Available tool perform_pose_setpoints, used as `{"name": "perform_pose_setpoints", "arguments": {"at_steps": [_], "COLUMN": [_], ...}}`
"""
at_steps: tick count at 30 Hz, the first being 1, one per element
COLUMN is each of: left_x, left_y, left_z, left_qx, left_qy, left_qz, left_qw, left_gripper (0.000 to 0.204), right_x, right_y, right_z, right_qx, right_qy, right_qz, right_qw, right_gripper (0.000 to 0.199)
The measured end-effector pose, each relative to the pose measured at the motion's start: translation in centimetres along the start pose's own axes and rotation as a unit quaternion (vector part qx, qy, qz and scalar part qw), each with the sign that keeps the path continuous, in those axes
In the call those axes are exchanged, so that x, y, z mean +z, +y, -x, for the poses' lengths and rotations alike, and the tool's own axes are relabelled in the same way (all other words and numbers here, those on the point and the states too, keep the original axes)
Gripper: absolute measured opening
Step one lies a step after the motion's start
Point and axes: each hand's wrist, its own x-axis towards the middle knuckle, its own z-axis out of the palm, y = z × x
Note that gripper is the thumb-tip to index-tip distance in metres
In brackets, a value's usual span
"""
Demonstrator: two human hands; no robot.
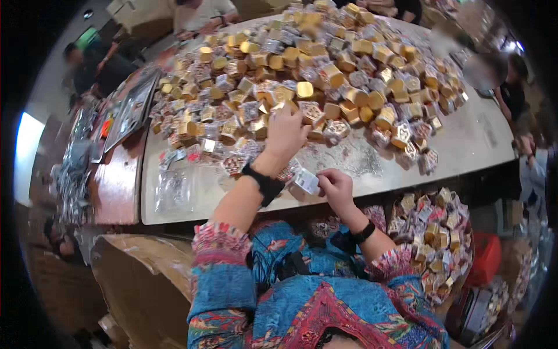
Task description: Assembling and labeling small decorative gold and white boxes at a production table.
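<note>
Small box (304, 182) pinched in right fingers (323, 180) (table edge)

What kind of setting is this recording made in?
Probably a packing or sorting workroom. A large pale table is heaped with small gold and patterned boxes, a bin of more boxes stands beside the person, and other people sit around. The right hand holds one small box.

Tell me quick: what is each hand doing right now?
Left hand: reaching into the pile of small boxes, grip hidden.
Right hand: closed on a small silver box.
</note>
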Motion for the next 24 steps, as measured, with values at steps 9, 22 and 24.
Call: {"name": "perform_pose_setpoints", "arguments": {"at_steps": [9, 22, 24], "left_x": [-1.0, 1.3, 1.4], "left_y": [2.1, 2.2, 2.4], "left_z": [5.5, 7.0, 6.8], "left_qx": [0.029, -0.159, -0.167], "left_qy": [-0.27, -0.227, -0.245], "left_qz": [0.139, 0.258, 0.256], "left_qw": [0.952, 0.926, 0.92], "left_gripper": [0.021, 0.024, 0.025], "right_x": [-0.2, 0.2, 0.0], "right_y": [0.5, -1.3, -1.0], "right_z": [-0.7, -0.1, -0.3], "right_qx": [0.046, -0.215, -0.216], "right_qy": [-0.013, 0.016, 0.008], "right_qz": [-0.051, 0.244, 0.244], "right_qw": [0.998, 0.946, 0.945], "right_gripper": [0.011, 0.009, 0.009]}}
